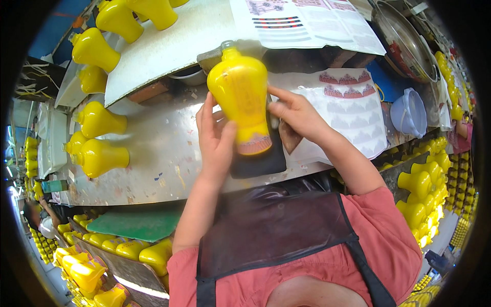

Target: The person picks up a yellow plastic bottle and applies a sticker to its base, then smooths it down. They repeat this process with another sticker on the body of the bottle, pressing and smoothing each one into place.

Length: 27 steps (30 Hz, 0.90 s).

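A glossy yellow bottle with broad shoulders and a clear glass neck leans over a dark pad. Its front carries a faint reddish panel, and a pinkish patterned band runs around its foot. My left hand is closed around its left side, thumb near the lower body and some fingers hidden behind the glass. At the opposite side, my right hand rests its index fingertip against the bottle. A small flat brown piece is tucked in that hand's curled fingers.
Right of the pad lies a sheet of crown-patterned decals, with a pale blue bucket beyond. More printed sheets lie on a raised white board. Several yellow bottles stand at left; a green board and more bottles are below the table.
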Tool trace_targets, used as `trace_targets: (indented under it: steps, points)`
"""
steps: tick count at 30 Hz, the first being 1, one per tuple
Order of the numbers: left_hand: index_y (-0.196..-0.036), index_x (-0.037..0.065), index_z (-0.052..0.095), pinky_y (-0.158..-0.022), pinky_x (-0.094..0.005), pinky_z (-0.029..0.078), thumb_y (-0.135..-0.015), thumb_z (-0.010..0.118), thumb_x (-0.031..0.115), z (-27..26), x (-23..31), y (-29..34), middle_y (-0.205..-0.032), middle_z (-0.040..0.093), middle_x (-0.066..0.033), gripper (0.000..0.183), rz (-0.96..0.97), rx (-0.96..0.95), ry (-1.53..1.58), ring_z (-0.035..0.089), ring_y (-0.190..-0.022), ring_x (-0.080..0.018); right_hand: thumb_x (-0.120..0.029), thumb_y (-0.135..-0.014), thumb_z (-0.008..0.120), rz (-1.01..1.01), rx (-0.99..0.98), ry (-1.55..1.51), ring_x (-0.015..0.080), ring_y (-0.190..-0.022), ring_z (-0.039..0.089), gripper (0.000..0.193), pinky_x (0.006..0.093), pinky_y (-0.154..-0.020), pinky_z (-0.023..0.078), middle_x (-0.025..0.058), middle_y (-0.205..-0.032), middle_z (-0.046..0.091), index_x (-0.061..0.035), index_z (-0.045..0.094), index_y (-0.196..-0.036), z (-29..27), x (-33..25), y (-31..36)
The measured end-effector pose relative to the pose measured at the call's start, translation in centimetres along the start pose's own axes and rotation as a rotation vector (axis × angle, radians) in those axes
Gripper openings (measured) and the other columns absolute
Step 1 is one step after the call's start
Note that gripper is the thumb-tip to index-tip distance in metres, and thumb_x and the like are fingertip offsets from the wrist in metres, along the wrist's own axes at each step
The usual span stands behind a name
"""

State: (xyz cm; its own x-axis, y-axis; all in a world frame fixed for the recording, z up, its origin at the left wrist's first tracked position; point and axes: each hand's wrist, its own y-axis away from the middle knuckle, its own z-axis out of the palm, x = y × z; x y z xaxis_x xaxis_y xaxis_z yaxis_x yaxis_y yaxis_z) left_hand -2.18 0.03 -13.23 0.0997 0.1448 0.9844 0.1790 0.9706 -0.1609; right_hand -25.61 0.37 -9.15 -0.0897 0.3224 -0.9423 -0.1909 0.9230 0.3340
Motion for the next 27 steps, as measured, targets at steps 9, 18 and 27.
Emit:
trace_targets:
  steps: [9,18,27]
  points:
    - [-0.151,0.000,0.041,-0.115,-0.0445,0.038,-0.089,0.069,0.017,0.8,2.5,-5.3,-0.147,0.045,-0.0203,0.070,0.341,0.100,-0.531,0.047,-0.135,-0.0334,-0.003,-0.090,0.072,-0.799,0.470,0.555,0.0197,-0.096,0.068,0.032,0.0296,-0.087,0.054,0.0094,-0.106,0.067,-0.0031,0.060,-0.120,2.4,-3.5,-0.6]
    - [-0.120,0.002,0.066,-0.104,-0.0368,0.043,-0.101,0.055,0.020,2.2,3.4,-8.8,-0.118,0.059,-0.0118,0.029,0.121,0.147,-0.270,0.056,-0.113,-0.0245,-0.008,-0.089,0.073,-0.847,0.437,0.533,0.0220,-0.082,0.072,0.019,0.0314,-0.073,0.057,0.0123,-0.092,0.074,-0.0014,0.071,-0.107,0.4,-8.2,-3.6]
    - [-0.117,0.001,0.067,-0.105,-0.0344,0.043,-0.099,0.058,0.022,2.2,3.3,-8.4,-0.120,0.059,-0.0111,0.030,0.053,0.148,-0.217,0.057,-0.114,-0.0220,-0.015,-0.089,0.071,-0.886,0.520,0.745,0.0347,-0.086,0.071,0.019,0.0419,-0.077,0.056,0.0165,-0.090,0.073,-0.0020,0.071,-0.103,0.4,-9.0,-5.3]
